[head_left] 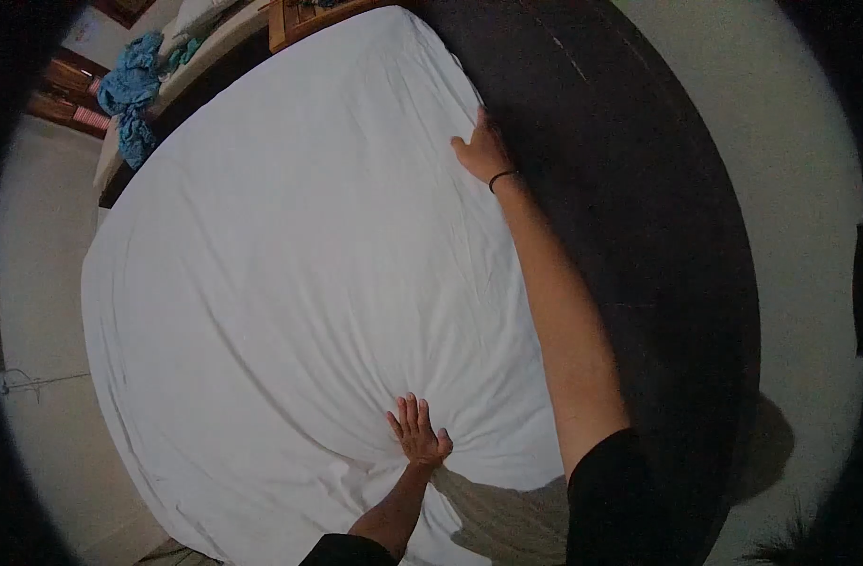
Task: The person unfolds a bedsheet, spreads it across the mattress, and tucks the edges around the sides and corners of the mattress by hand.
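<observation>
A white fitted sheet (290,236) covers a mattress that fills the middle of the head view. My left hand (419,439) lies flat on it near the bottom, fingers spread, with creases fanning out around the palm. Farther up, my right hand (483,156) is at the mattress's right edge, beside a dark panel (620,179). Its thumb sticks out over the sheet, apart from the index finger, and the remaining fingers are hidden down the side. A black band circles that wrist. My leg in olive-grey cloth (512,514) rests on the sheet's near edge.
Crumpled blue cloth (132,85) hangs over a pale ledge at the upper left, near a wooden frame (309,21). The dark panel runs along the mattress's right side, with a pale wall (780,141) beyond. Pale floor (49,245) shows at the left.
</observation>
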